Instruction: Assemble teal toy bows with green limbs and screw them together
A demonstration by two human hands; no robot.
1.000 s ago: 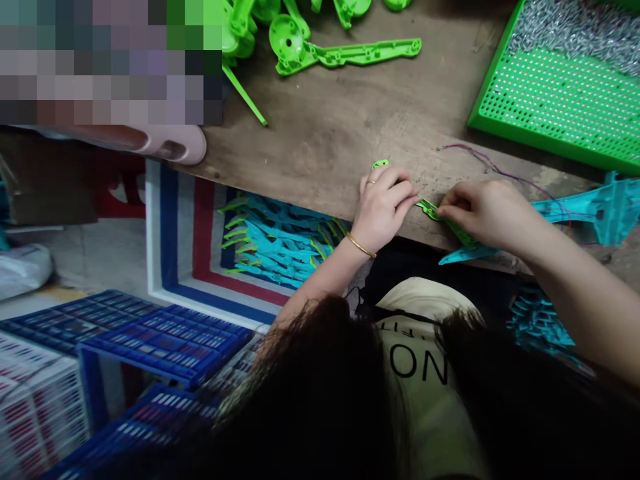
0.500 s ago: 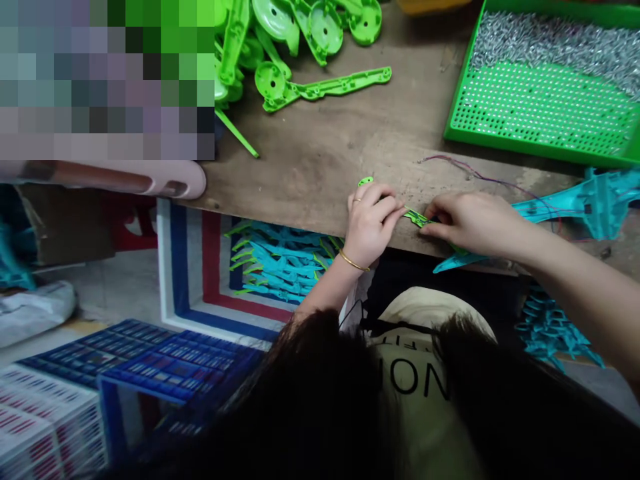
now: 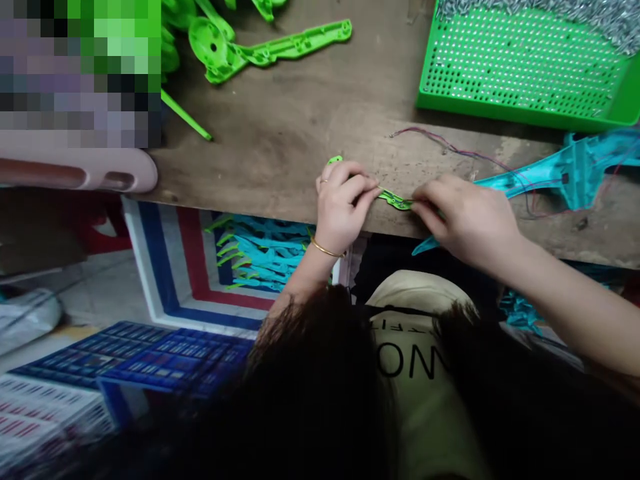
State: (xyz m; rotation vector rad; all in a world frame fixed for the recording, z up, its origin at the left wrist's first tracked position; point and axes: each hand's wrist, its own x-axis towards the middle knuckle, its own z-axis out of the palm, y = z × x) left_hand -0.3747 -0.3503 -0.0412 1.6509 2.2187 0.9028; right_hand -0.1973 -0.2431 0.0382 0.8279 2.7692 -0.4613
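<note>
Where the worktop nears its front edge, a narrow green plastic strip runs between the person's two hands, low over the wood. The left hand is closed over it, fingers bent and thumb drawn in, so that only a small end shows beyond the knuckles and a short length shows on the other side. The right hand is held narrow, thumb and forefinger either side of the strip's right-hand end — whether they grip the strip itself or something thin lying along it, I cannot tell. A gold bracelet circles the left wrist.

Just past the right hand lies a long blue plastic part, with thin red and purple wires trailing beside and across it. A pointed blue tip sticks out below the right hand, near the edge. Farther back stands a green tray with a holed bottom, small metal screws heaped along its far side. A green arm-shaped part rests at the back left, near other green parts cut off by the top of the view.

Below, left of the person, a striped box holds a stack of blue and green pieces; blue crates stand nearer — a white crate beside them.
</note>
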